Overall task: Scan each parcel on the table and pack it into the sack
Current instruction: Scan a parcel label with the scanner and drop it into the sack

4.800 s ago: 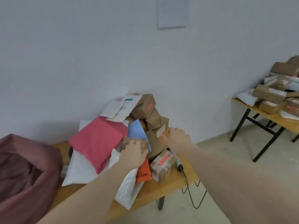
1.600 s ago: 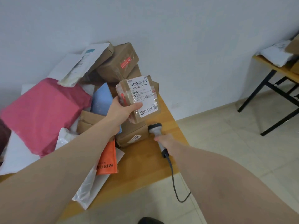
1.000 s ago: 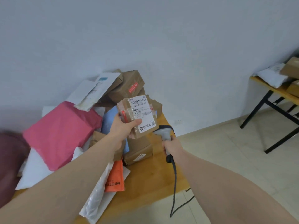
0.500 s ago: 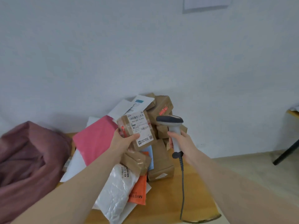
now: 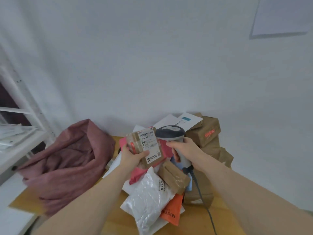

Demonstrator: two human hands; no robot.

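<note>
Two bare hands meet above the heap of parcels: the left hand grips a small brown taped box from below, thumb laid across the lower part of its white shipping label, which faces the camera with a barcode along its top edge. Just beside that box, the right hand wraps its fingers round the pale handle of a barcode scanner, whose dark grey head sits next to the label's upper right corner, nearly touching it. A grey cable trails from the handle's base down past the right forearm toward the bottom edge of the view. Beneath the hands, on the wooden table, lie a pink mailer, a white plastic mailer with printed digits, an orange mailer lettered in white, a small brown packet bound in clear tape, and a bit of blue packaging, mostly hidden. Behind the scanner stands a large brown box with a red sticker, with white envelopes leaning on it. To the left, the dusty-pink sack slumps on the table's end against the white wall, its mouth gaping toward the parcels. Farther left stands a white metal shelf.
</note>
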